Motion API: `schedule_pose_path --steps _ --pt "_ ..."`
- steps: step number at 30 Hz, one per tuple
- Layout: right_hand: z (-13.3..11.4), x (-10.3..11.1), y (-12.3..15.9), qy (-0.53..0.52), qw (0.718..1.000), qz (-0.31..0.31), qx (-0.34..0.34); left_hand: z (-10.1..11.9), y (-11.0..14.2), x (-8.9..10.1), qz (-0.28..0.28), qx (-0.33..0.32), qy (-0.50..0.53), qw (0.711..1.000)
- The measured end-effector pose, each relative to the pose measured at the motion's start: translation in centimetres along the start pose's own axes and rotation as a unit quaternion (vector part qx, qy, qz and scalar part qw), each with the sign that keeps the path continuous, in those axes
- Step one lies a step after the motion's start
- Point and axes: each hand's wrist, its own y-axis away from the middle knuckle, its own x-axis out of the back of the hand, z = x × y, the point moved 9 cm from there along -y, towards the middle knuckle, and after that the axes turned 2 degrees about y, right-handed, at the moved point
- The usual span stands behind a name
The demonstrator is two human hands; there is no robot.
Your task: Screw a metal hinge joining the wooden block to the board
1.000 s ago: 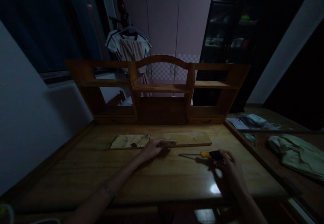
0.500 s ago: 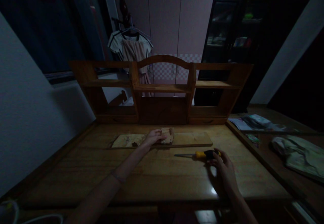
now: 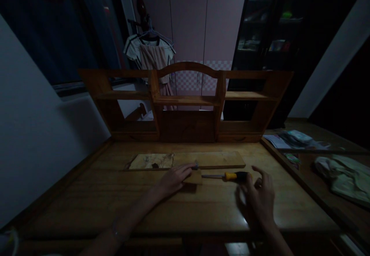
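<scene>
My left hand [image 3: 177,177] is closed on a small flat wooden piece [image 3: 194,177], which sits just in front of a long wooden board [image 3: 212,159]. A small greyish bit shows at its upper edge by my fingertips, too dim to name. The board lies flat on the desk; its left part has a pale, torn-looking surface with dark marks. A screwdriver [image 3: 229,176] with a yellow and black handle lies to the right, its shaft pointing at the wooden piece. Beside the handle's end is my right hand [image 3: 261,190], fingers apart and curved, thumb close to the handle.
At the back of the wooden desk [image 3: 138,202] stands a wooden shelf unit [image 3: 186,101]. Crumpled cloth [image 3: 343,175] and papers [image 3: 289,138] lie on the lower surface to the right. Clothes [image 3: 150,51] hang behind the shelf on the left.
My left hand has brought the wooden piece from above the board toward me and down, in front of the board. My right hand has drawn slightly right, its fingers spreading off the screwdriver handle.
</scene>
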Motion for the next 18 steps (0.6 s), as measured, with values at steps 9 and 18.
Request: schedule_pose_path --steps 9,18 --pt "-12.1 -11.3 3.8 0.06 0.854 -0.385 0.344 -2.7 0.7 0.4 0.038 0.06 -0.027 0.997" --pt "-11.7 -18.9 0.2 -0.116 0.87 -0.451 0.164 -7.4 -1.1 2.3 0.191 0.207 0.141 0.949"
